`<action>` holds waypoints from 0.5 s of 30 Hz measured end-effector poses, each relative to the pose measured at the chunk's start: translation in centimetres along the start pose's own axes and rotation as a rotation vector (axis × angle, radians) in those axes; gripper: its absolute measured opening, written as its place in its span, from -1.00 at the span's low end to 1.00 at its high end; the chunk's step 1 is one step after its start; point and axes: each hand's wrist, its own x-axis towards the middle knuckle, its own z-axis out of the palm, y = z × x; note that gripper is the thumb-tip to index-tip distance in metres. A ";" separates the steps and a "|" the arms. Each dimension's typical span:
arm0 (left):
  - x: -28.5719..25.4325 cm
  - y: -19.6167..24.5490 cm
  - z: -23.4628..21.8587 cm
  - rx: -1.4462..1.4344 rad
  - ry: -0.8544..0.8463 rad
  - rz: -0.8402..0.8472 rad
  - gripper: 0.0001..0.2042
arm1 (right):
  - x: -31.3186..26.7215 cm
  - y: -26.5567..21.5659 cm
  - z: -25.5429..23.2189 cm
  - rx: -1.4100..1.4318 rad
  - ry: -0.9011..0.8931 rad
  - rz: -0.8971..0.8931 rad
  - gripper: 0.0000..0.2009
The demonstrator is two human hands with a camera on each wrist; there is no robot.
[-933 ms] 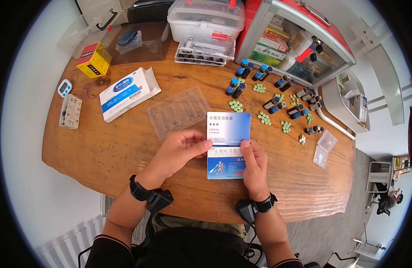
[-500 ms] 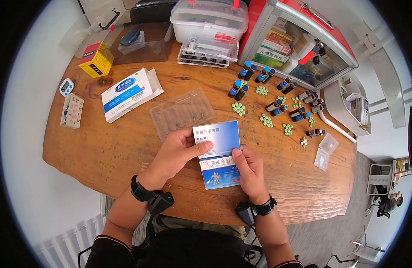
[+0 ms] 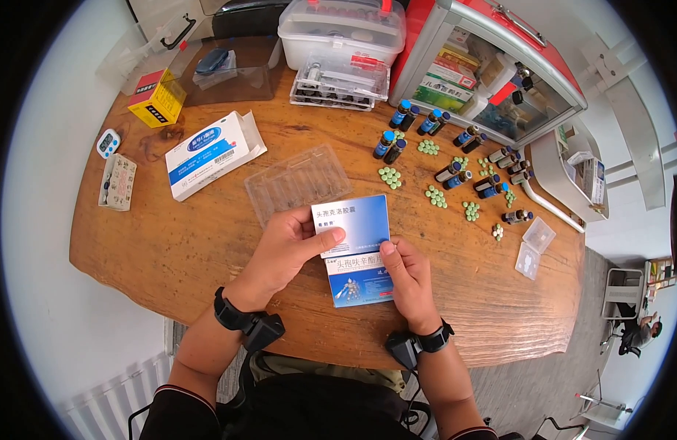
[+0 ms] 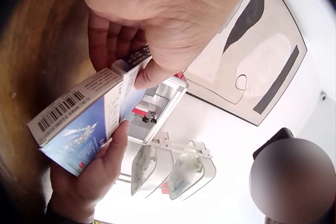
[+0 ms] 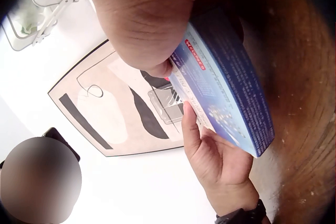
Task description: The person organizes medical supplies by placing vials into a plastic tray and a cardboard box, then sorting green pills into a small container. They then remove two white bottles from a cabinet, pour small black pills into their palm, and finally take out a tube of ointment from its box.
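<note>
Two medicine boxes are held edge to edge over the near part of the table, printed faces up in the head view. The far one is a white-and-blue capsule box (image 3: 366, 220); the nearer is a blue-and-white tablet box (image 3: 368, 286) with a robot-like figure. My left hand (image 3: 276, 257) pinches the capsule box, thumb across its face and fingers behind. Along the right side, my right hand (image 3: 413, 282) grips the tablet box, its thumb near the seam between the boxes. A barcode end of the tablet box (image 4: 68, 111) shows in the left wrist view.
Beyond the hands lies a clear plastic tray (image 3: 298, 183). Small brown bottles (image 3: 448, 172) and piles of green tablets (image 3: 436, 196) spread to the right. A white carton (image 3: 213, 154) lies left; a red-framed cabinet (image 3: 492, 73) and lidded case (image 3: 342, 37) stand behind.
Both boxes have moved left and slightly nearer the body, and now tilt a little anticlockwise. Both hands keep their hold on them.
</note>
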 end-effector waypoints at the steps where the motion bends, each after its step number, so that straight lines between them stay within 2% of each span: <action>1: 0.0 0.0 0.0 0.002 -0.004 0.003 -0.68 | 0.0 0.0 0.0 -0.005 -0.003 -0.004 -0.68; 5: 0.0 0.0 0.4 0.022 0.001 0.000 -0.67 | -0.1 0.0 -0.1 0.007 -0.001 -0.004 -0.68; 10: 0.0 -0.7 0.5 -0.107 -0.077 0.006 -0.66 | -0.2 1.0 -0.3 0.057 0.042 0.021 -0.72; 12: 0.2 -0.9 0.2 -0.037 -0.119 0.017 -0.64 | 0.0 0.7 -0.2 0.113 -0.008 0.013 -0.71; 15: 0.0 -1.2 0.4 0.047 -0.171 0.092 -0.64 | -0.1 0.4 0.1 0.136 0.036 -0.021 -0.69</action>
